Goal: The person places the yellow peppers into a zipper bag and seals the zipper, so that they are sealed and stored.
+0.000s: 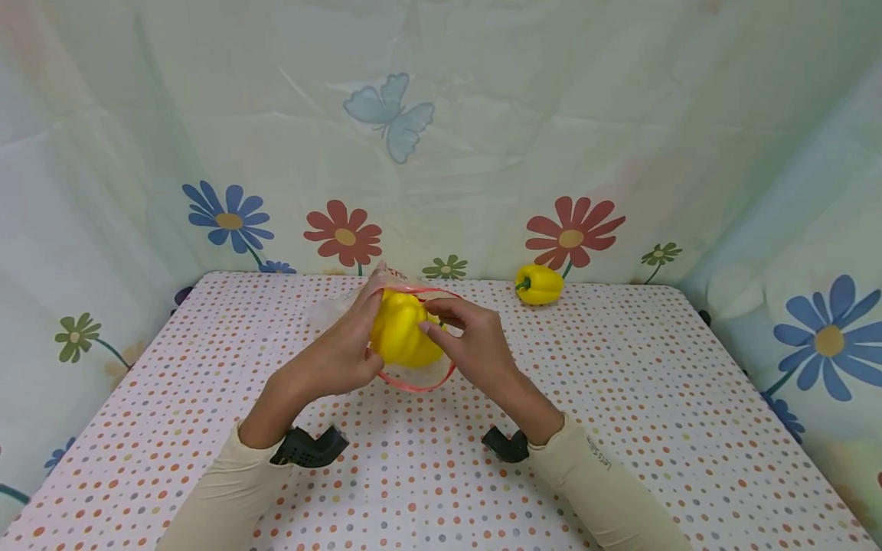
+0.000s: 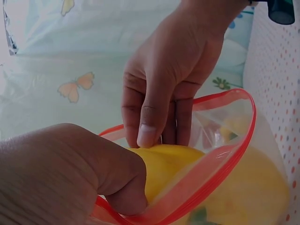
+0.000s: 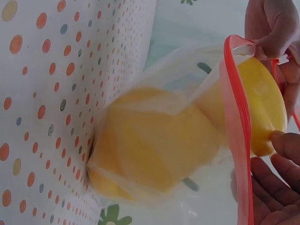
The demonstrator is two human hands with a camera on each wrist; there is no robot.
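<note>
A clear zip bag point(image 3: 164, 101) with a red rim point(image 2: 243, 145) is held with its mouth spread, and yellow bell peppers point(image 3: 154, 145) show through its cloudy plastic. Another yellow bell pepper point(image 1: 400, 329) is partly inside the mouth and partly past the red edge. My left hand point(image 1: 341, 348) grips the bag at the left side of its mouth, thumb over the rim. From the right, my right hand point(image 1: 475, 337) holds the pepper in the mouth with thumb and fingertips, as the right wrist view shows.
One more yellow bell pepper point(image 1: 540, 285) lies at the table's back edge, right of the bag. The table point(image 1: 427, 474) has a dotted cover. A flowered curtain point(image 1: 482, 138) hangs close behind it and along both sides.
</note>
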